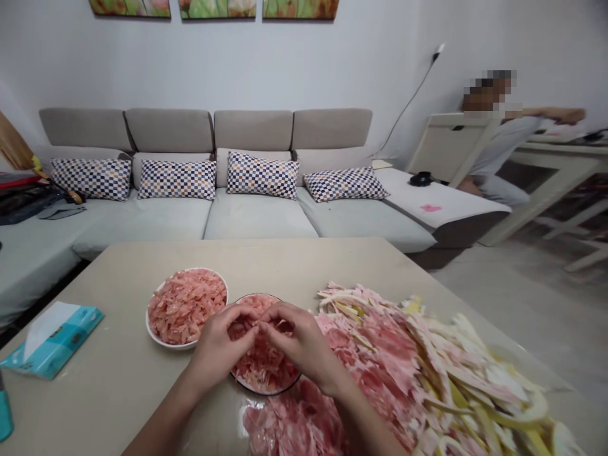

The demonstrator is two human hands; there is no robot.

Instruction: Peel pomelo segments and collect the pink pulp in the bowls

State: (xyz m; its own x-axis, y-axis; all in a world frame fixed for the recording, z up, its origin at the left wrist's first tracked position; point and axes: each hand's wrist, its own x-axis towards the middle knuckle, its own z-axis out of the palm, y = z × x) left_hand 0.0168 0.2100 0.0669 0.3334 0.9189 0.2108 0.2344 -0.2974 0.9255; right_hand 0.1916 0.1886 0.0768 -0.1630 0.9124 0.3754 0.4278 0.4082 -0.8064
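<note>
My left hand [216, 345] and my right hand [304, 342] meet above a dark-rimmed bowl [266, 391] filled with pink pomelo pulp [263, 366]. The fingertips of both are pinched together; whatever is between them is too small to make out. Left of the hands stands a white plate [164, 340] heaped with pomelo flesh [190, 304] in loose pieces. Close by my right forearm lies a pile of pink pomelo membranes [380, 361], with some spread toward the front edge. Strips of thick yellow-white pomelo peel [475, 386] cover the right part of the table.
A blue tissue pack [61, 335] rests on the left of the beige table [137, 392], with a teal-handled object [4, 405] at the edge. Behind stands a grey sofa [256, 215] with patterned cushions [263, 176]. Another person [498, 152] sits at a table on the far right.
</note>
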